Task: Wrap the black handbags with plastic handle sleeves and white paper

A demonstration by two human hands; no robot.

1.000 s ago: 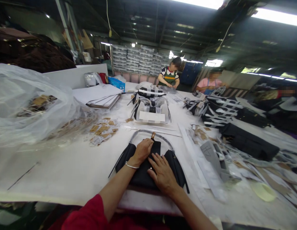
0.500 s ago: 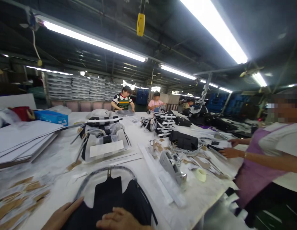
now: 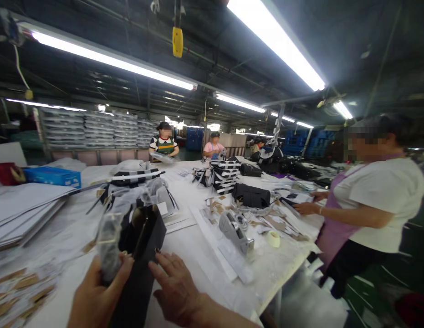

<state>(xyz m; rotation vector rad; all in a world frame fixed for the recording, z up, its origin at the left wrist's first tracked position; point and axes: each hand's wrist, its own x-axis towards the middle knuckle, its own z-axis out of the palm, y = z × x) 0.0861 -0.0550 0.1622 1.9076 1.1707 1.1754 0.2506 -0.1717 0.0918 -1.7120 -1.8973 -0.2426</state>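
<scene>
A black handbag (image 3: 143, 269) stands upright on the table in front of me, its open top tilted so that the dark inside shows. A handle wrapped in cloudy plastic (image 3: 109, 243) rises on its left side. My left hand (image 3: 99, 291) grips the bag's left side near the wrapped handle, thumb toward me. With fingers spread, my right hand (image 3: 177, 282) touches the bag's right side by a small shiny fitting at the edge. The lower part of the bag is cut off by the frame.
A grey tape dispenser (image 3: 235, 232) and a tape roll (image 3: 273, 238) lie to the right. Plastic-wrapped bags (image 3: 160, 196) sit behind. White boards (image 3: 23, 209) are stacked left, with brown scraps (image 3: 20, 291) nearer. A co-worker (image 3: 369, 196) stands at the right edge.
The handbag has gone from lying flat to standing upright, its side turned toward me. My left hand now grips it, and my right hand has moved to its right side. The view has swung right.
</scene>
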